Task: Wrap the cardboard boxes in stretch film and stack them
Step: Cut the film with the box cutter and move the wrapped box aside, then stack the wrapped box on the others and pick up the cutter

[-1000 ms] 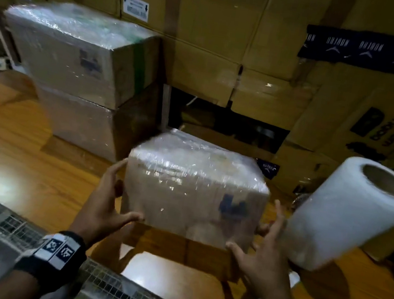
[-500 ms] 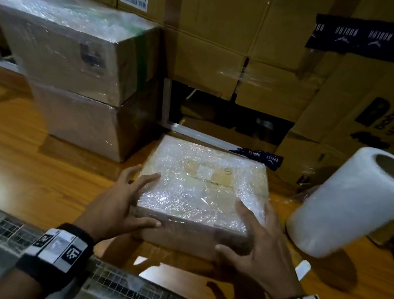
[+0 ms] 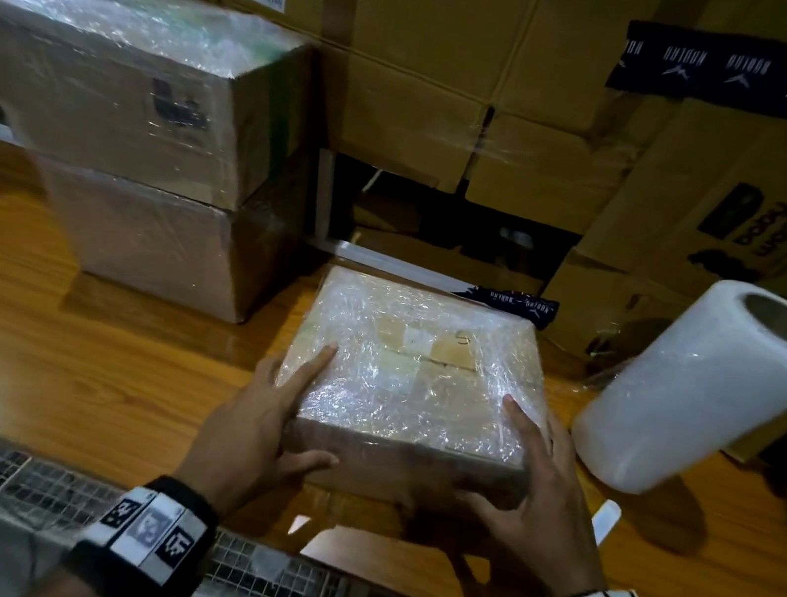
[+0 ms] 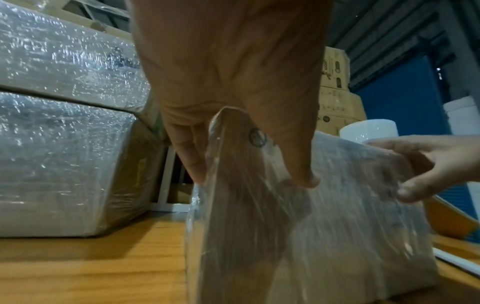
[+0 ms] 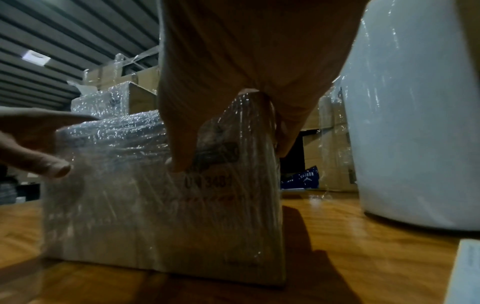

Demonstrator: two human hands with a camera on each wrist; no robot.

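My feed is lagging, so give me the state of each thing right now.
Front box: wrapped, flat on table, not stacked.
Stack: two wrapped boxes, one atop the other.
Film roll: leaning, untouched.
Left hand: grips box's left corner.
Right hand: grips box's right corner.

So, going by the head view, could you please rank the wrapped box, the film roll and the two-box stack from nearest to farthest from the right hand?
1. Wrapped box: the right hand holds its right corner.
2. Film roll: just right of that hand, on the table.
3. Two-box stack: far left, beyond the left hand.
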